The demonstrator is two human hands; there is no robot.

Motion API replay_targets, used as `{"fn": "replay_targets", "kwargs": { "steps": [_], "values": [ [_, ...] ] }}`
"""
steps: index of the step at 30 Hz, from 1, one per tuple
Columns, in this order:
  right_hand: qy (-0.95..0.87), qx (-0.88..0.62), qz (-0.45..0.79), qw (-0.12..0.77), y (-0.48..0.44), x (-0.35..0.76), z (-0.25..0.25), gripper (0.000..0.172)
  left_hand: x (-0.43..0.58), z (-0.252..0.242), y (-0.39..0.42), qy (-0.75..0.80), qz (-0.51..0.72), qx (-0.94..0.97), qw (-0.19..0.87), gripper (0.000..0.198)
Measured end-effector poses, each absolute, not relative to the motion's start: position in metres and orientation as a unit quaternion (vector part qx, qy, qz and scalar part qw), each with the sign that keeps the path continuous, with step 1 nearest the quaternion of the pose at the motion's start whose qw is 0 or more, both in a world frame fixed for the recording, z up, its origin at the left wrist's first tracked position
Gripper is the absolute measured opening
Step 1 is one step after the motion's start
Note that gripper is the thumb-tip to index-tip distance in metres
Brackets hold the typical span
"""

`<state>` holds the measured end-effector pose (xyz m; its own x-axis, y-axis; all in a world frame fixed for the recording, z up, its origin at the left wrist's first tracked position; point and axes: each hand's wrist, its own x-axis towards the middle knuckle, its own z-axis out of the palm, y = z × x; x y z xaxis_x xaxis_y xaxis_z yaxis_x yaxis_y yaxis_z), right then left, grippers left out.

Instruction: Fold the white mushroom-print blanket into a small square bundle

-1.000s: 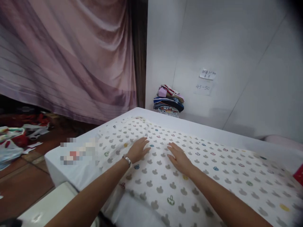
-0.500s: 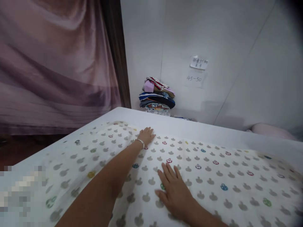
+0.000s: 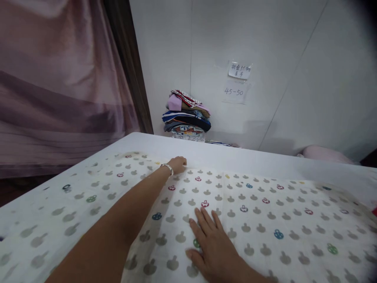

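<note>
A white cloth point(image 3: 259, 220) printed with grey and coloured shapes lies spread across a white table point(image 3: 253, 159). My left hand point(image 3: 177, 164), with a bracelet on the wrist, reaches to the cloth's far edge, its fingers curled down onto that edge. Whether they pinch the fabric I cannot tell. My right hand point(image 3: 212, 245) lies flat on the cloth close to me, fingers stretched out and apart, pressing the fabric down.
A stack of folded clothes point(image 3: 187, 116) stands against the white wall behind the table. Two paper notes point(image 3: 237, 80) are stuck on the wall. A mauve curtain point(image 3: 59, 78) hangs at the left. Something pink point(image 3: 324, 153) lies past the table's far right edge.
My left hand has slid from the cloth's middle out to its far edge and curled its fingers. My right hand has drawn back toward me. The view has shifted left and closer.
</note>
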<state>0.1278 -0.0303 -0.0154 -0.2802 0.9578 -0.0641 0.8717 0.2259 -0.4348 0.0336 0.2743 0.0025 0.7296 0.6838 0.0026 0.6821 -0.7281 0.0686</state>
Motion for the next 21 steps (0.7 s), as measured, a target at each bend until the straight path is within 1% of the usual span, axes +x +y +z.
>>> {"fn": "replay_targets", "kwargs": {
  "steps": [4, 10, 14, 21],
  "values": [
    [-0.777, -0.588, 0.19, 0.114, -0.03, 0.129, -0.017, 0.063, 0.033, 0.005, 0.264, 0.355, 0.03, 0.934, 0.014, 0.022],
    [-0.776, -0.589, 0.192, 0.116, -0.03, 0.129, -0.018, 0.062, 0.024, 0.003, 0.246, 0.307, 0.044, 0.95, -0.031, 0.018],
    [-0.773, -0.59, 0.202, 0.118, -0.03, 0.129, -0.017, 0.063, 0.019, 0.0, 0.239, 0.295, 0.056, 0.952, -0.054, 0.02],
    [-0.775, -0.587, 0.199, 0.119, -0.03, 0.129, -0.018, 0.063, 0.013, -0.005, 0.239, 0.274, 0.075, 0.957, -0.055, 0.012]
  ]
}}
